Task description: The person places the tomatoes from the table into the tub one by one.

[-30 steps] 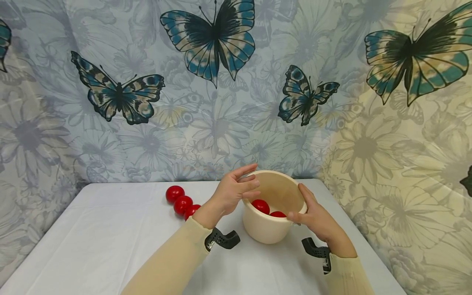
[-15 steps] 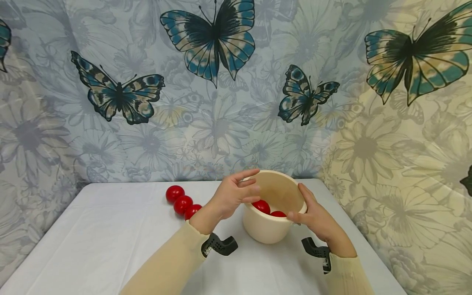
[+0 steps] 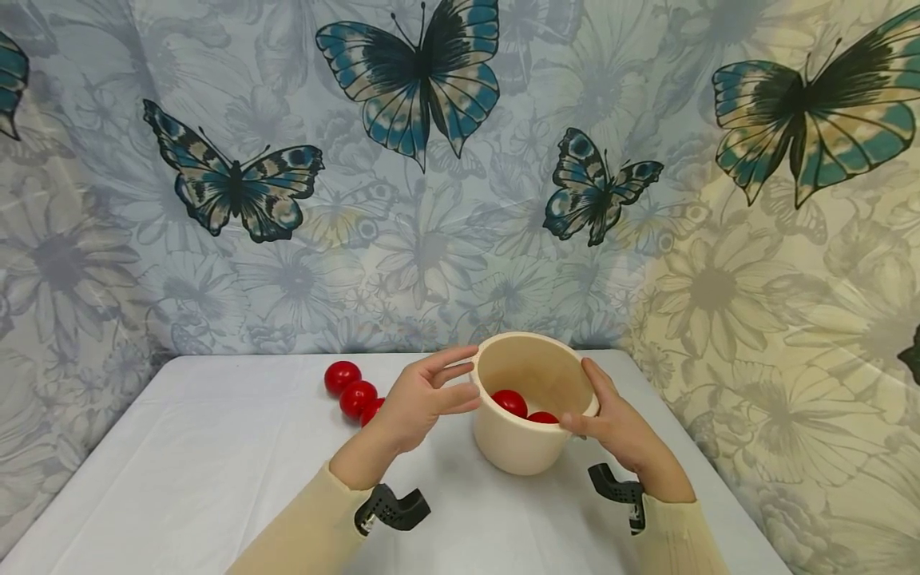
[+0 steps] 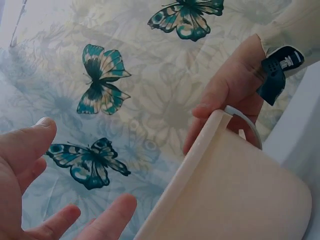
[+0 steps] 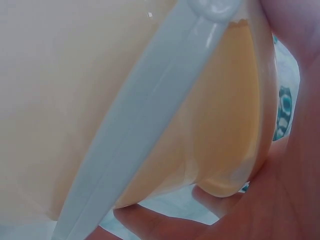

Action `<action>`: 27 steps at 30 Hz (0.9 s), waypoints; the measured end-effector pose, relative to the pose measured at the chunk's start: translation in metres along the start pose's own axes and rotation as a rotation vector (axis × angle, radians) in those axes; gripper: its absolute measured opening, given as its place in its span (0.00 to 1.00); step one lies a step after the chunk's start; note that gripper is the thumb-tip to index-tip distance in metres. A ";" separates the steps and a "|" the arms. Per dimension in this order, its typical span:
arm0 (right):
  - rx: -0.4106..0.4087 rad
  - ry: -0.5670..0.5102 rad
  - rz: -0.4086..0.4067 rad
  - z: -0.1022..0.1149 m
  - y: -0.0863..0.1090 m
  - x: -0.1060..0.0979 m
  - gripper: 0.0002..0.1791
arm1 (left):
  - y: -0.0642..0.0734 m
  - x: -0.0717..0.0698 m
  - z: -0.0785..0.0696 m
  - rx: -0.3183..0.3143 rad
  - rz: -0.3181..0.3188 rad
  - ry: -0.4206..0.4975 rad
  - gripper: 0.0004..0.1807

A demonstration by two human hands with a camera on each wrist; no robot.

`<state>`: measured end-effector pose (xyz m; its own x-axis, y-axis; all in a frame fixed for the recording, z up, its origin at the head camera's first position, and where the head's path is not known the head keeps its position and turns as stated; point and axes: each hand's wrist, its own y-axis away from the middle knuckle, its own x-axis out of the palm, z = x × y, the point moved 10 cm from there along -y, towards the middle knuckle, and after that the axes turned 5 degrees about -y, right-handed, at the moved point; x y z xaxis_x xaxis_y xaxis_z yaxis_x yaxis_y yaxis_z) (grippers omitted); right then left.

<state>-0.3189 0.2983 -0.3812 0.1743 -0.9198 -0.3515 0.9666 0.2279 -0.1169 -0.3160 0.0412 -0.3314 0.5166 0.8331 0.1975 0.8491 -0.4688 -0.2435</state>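
Observation:
A cream bucket (image 3: 519, 451) stands tilted on the white-covered table, its mouth facing up and back. Inside lie two shiny red balls (image 3: 509, 401), the nearer one partly hidden by the rim. My right hand (image 3: 624, 427) grips the rim on the right, thumb at the front and fingers along the outside. A pale carrying handle (image 5: 130, 125) hangs across the bucket's wall in the right wrist view. Just left of the rim my left hand (image 3: 422, 403) is held with fingers loosely extended and nothing in it; the left wrist view shows its fingers (image 4: 112, 220) spread, apart from the bucket.
Several red balls (image 3: 357, 399) sit in a slanting row on the table, left of the bucket; my left hand partly covers the nearest. A butterfly-patterned cloth (image 3: 431, 279) hangs right behind the table (image 3: 165, 463). A black wrist mount (image 3: 394, 508) juts from my left sleeve.
My left hand has drawn back leftward and towards me, from over the bucket's rim to beside it. My right hand, the bucket and the balls stay in place.

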 end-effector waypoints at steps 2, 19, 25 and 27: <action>0.003 -0.005 -0.003 0.000 0.001 -0.001 0.63 | 0.009 -0.009 0.000 0.005 -0.005 -0.019 0.34; 0.018 0.006 -0.010 -0.003 0.000 0.001 0.62 | 0.066 -0.129 0.027 -0.134 -0.169 -0.525 0.33; 0.024 0.004 -0.013 -0.002 0.000 0.000 0.62 | 0.077 -0.156 0.049 -0.192 -0.201 -0.501 0.33; 0.025 0.001 -0.014 -0.002 0.000 0.000 0.63 | 0.078 -0.161 0.055 -0.200 -0.206 -0.493 0.34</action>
<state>-0.3189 0.2988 -0.3837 0.1608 -0.9224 -0.3510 0.9733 0.2072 -0.0987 -0.3392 -0.1133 -0.4348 0.2659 0.9294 -0.2561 0.9561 -0.2882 -0.0534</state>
